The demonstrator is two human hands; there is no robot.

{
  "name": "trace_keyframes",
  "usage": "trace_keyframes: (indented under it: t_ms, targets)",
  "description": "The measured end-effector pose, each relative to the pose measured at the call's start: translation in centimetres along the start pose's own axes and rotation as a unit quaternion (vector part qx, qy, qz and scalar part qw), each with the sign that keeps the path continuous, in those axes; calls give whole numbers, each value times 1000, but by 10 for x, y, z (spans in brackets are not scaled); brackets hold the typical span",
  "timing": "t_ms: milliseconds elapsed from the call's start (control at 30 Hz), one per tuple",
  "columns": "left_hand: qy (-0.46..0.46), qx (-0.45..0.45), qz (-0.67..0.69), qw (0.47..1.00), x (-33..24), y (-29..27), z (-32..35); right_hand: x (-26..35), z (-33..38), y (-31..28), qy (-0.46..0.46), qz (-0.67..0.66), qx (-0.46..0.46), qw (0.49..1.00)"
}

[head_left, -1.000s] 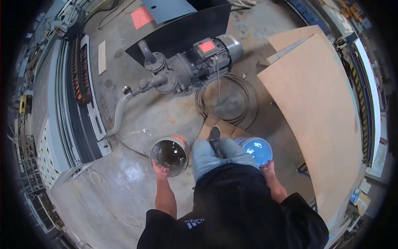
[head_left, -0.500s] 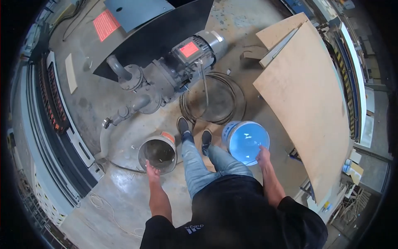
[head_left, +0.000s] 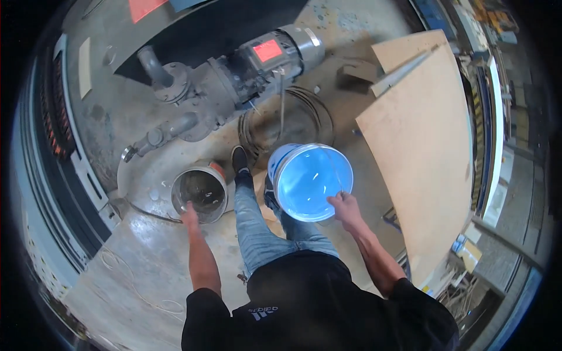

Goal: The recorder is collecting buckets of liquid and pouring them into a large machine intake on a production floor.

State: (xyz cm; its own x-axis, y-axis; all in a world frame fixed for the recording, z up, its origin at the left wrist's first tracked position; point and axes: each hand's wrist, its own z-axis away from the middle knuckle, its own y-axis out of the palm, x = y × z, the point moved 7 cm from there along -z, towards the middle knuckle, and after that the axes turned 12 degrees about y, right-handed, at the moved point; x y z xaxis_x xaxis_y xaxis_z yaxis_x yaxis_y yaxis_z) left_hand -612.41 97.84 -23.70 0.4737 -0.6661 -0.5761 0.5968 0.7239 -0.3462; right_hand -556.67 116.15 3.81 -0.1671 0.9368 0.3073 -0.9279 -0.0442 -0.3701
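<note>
Here two buckets hang above the concrete floor, one in each hand. The left hand has its grip closed on the near rim of the grey bucket, which is open at the top, dark and stained inside, and sits just left of the person's forward leg. The right hand has its grip clamped on the thin wire handle of the blue bucket, held just right of the same leg; its inside glows pale blue and looks bare. The two buckets are near each other but apart, with the jeans-clad leg and one black shoe between them. Beyond the shoe lies one coil of dark hose on the floor, and past that stands one grey pump motor with a red label, joined to grey pipework. One large plywood sheet leans along the right side of the floor.
</note>
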Motion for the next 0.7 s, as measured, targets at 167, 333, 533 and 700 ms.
trace_keyframes:
  t_ms: [167,333,533,700]
  targets:
    - [394,189,-303,847,-47,162,140,85,66,-8,-154,331,35,930]
    - [125,266,-127,947,56,219,101,173,144,30,-236,523,153,805]
    - [-200,390,202,876,56,301,154,274,246,21,-221,572,103,783]
    - [-47,461,343,817,-13,347,194,336,302,30,-329,611,102,713]
